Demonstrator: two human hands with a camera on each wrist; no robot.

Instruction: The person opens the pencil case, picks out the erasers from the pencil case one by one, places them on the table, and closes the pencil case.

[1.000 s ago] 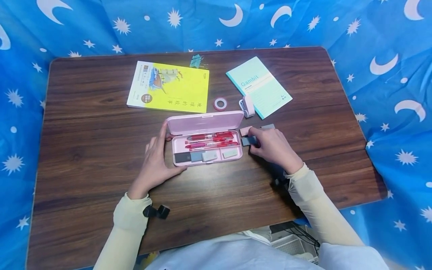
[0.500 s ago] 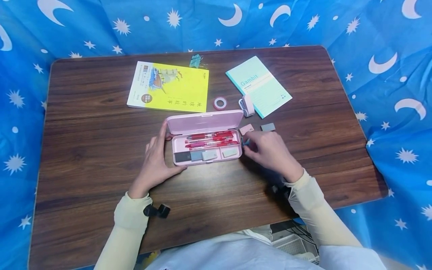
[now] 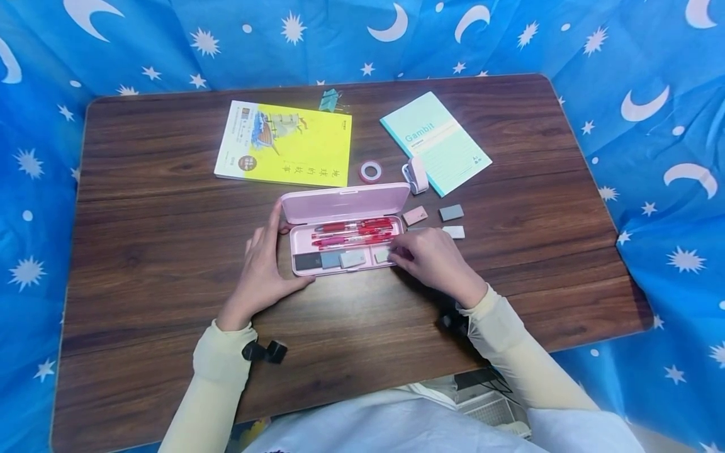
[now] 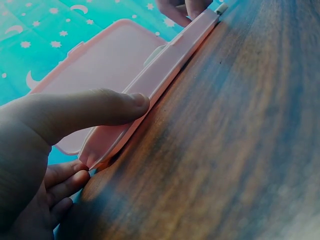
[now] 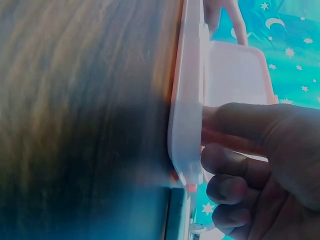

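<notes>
A pink pencil case point(image 3: 292, 242) lies with its lid raised. My left hand point(image 3: 257, 277) holds its left end, thumb against the front wall in the left wrist view and other fingers at the end and lid. Inside are several red pens point(image 3: 351, 240), a black block point(image 3: 308, 261), a blue-grey eraser point(image 3: 330, 259) and a white eraser point(image 3: 352, 258). My right hand point(image 3: 433, 255) reaches over the right end with curled fingers, beside a pale eraser point(image 3: 381, 255) in the small compartment. The case wall hides its fingertips in the right wrist view, so I cannot tell whether they pinch it.
Right of the case lie a pink eraser point(image 3: 415, 216), a grey eraser point(image 3: 451, 212), a white eraser point(image 3: 454, 232) and a partly covered dark eraser point(image 5: 175, 215). Behind stand a tape roll point(image 3: 370, 172), pink stapler-like object point(image 3: 418, 175), notebook point(image 3: 436, 145), yellow book point(image 3: 308, 148) and teal clip point(image 3: 328, 100).
My right hand has moved left from the dark eraser on the table to the case's small compartment, uncovering the grey and white erasers. My left hand stays on the case.
</notes>
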